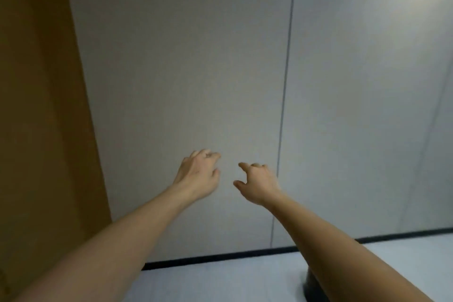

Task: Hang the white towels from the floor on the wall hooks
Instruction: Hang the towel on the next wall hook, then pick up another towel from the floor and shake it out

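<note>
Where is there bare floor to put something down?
A pale strip of floor lies bare between the black skirting and the two forearms. Lower right is tighter: a dark object sits partly hidden under the right forearm. Left hand and right hand hold nothing.

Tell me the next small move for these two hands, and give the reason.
Probably lower both hands and tilt the view down toward the pale floor. The left hand and right hand reach out in front of the plain grey wall panel with fingers loosely curled, holding nothing, and no white towel or hook shows in this view, so a towel likely has to be found first.
</note>
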Demonstrator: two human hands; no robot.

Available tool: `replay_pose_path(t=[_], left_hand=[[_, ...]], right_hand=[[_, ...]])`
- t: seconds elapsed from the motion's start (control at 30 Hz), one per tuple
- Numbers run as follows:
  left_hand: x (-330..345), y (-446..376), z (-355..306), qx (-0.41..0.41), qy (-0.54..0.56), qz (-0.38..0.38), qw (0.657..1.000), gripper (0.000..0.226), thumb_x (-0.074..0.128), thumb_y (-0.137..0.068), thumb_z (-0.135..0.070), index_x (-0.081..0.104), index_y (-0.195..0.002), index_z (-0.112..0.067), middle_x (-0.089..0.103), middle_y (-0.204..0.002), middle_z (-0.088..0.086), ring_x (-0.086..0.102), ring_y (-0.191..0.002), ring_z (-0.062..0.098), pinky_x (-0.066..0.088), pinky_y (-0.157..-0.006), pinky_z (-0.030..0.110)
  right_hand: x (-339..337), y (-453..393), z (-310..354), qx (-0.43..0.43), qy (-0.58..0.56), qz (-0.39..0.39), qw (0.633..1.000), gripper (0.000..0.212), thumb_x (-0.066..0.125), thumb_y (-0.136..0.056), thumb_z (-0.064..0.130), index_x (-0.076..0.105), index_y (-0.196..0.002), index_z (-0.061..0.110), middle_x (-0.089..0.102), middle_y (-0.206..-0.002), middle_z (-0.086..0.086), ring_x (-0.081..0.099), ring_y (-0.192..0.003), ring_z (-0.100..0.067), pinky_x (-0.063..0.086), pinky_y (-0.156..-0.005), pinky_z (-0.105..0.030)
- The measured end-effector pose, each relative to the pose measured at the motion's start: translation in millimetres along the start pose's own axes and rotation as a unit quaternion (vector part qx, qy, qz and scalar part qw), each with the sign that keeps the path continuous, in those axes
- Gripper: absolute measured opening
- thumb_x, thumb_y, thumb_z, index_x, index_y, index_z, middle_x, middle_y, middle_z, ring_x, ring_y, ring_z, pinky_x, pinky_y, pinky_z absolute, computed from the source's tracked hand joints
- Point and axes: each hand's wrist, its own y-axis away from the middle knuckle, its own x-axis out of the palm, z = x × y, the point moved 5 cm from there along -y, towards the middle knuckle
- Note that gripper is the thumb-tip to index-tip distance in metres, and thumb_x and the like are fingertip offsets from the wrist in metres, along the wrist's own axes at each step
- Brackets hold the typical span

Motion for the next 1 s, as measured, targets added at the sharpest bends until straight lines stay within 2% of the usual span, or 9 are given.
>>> replay_pose_path(t=[0.23,0.53,0.83,1.0], left_hand=[[131,-6,-268,0.103,0.1,0.122,0.982,0.052,0.048,-0.093,-0.043,0.044,-0.142,-0.025,0.048,-0.141,0.002,0.043,-0.128,0.024,0.039,-0.105,0.04],[248,41,-557,0.285,0.163,0.259,0.908,0.052,0.049,-0.095,-0.043,0.04,-0.143,-0.026,0.045,-0.144,0.001,0.041,-0.13,0.024,0.04,-0.104,0.042],[372,66,-774,0.42,0.182,0.353,0.816,0.052,0.047,-0.094,-0.041,0.041,-0.142,-0.024,0.047,-0.141,0.003,0.044,-0.126,0.026,0.041,-0.1,0.04],[452,61,-857,0.419,0.188,0.432,0.776,0.054,0.048,-0.094,-0.041,0.04,-0.144,-0.023,0.046,-0.143,0.005,0.043,-0.127,0.028,0.041,-0.099,0.041]], right_hand=[[-52,144,-260,0.186,0.041,0.033,0.981,0.062,0.054,-0.092,0.054,0.038,-0.146,0.027,0.054,-0.136,-0.011,0.045,-0.125,-0.034,0.042,-0.099,-0.048],[-87,328,-477,0.416,0.033,0.024,0.909,0.063,0.053,-0.093,0.052,0.035,-0.148,0.028,0.048,-0.141,-0.008,0.038,-0.13,-0.032,0.038,-0.101,-0.047],[-81,456,-659,0.594,-0.006,0.048,0.803,0.058,0.053,-0.092,0.049,0.04,-0.145,0.029,0.049,-0.139,-0.008,0.039,-0.13,-0.032,0.036,-0.1,-0.046],[-66,488,-753,0.659,-0.046,0.058,0.749,0.058,0.055,-0.091,0.049,0.043,-0.143,0.027,0.053,-0.138,-0.005,0.045,-0.128,-0.031,0.042,-0.099,-0.043]])
